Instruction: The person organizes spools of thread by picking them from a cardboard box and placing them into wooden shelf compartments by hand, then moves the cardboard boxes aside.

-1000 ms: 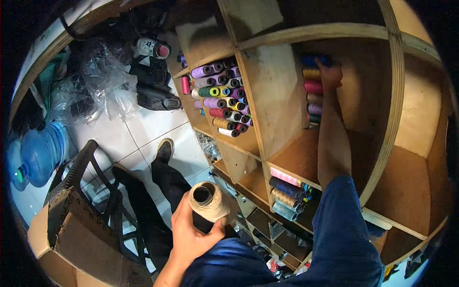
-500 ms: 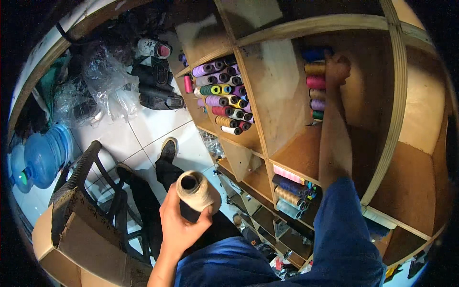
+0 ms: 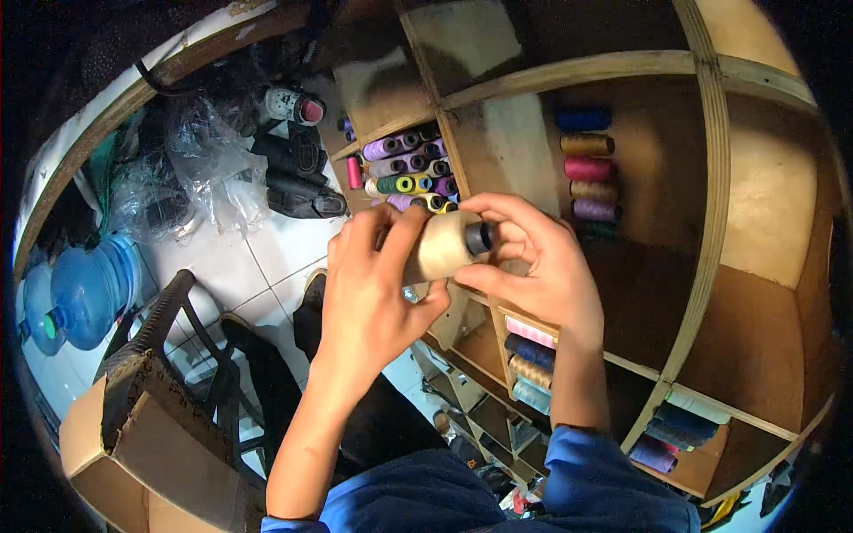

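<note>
The left hand (image 3: 369,266) is bent around one end of a fat spool of cream thread (image 3: 442,246), with the fingers on top and the thumb low down. The right hand (image 3: 551,266) is partly curled at the other end, and its thumb and pointing finger pinch the rim. Both hands have hold of the spool up in the air, in front of the shelf. The spool lies on its side. Its thread is pale and looks smooth, and a dark tube with a round hole pokes out of the end near the right hand.

Just behind it is a big wooden shelf (image 3: 671,222) made of brown boxes, with lighter wood on the edges. One box has a row of colored spools (image 3: 590,169): blue, gold, pink, tan and purple. Another box has a pile of spools (image 3: 413,164), many of them purple. More spools (image 3: 530,366) lie in a lower box.

The floor (image 3: 240,253) has shiny white tiles with dark lines. On it are black shoes (image 3: 306,195) and crinkly clear plastic bags (image 3: 213,164). Far to the left are big blue water jugs (image 3: 84,289). A dark chair (image 3: 169,306) and an open cardboard box (image 3: 182,462) are nearer the person.
</note>
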Available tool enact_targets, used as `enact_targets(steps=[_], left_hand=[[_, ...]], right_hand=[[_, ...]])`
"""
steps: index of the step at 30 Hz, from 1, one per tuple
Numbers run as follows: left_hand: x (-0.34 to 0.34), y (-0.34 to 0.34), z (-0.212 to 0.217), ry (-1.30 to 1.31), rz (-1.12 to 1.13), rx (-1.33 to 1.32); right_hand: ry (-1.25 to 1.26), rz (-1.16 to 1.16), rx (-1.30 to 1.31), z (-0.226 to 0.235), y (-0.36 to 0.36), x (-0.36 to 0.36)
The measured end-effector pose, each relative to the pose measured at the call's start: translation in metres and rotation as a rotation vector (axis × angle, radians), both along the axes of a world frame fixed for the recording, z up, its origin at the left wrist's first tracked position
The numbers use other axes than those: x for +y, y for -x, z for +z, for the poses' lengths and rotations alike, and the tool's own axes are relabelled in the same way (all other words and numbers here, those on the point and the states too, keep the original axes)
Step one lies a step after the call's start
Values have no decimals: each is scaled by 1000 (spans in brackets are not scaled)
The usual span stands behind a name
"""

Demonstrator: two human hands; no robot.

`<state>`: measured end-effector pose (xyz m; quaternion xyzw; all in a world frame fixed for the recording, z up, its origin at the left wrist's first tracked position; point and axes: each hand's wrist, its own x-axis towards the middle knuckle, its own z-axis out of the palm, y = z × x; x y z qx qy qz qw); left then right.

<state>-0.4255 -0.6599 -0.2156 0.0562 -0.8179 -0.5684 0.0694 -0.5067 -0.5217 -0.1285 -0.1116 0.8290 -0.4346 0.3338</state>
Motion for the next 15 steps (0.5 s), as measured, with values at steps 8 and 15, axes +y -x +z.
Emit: enact_targets(steps=[8, 15], left_hand=[[7, 7, 16, 14, 0, -25], [-5, -42, -21, 76, -17, -225]], right_hand=[[-414, -450, 337, 7, 99, 76], [-1027, 26, 1099, -49, 290, 183]])
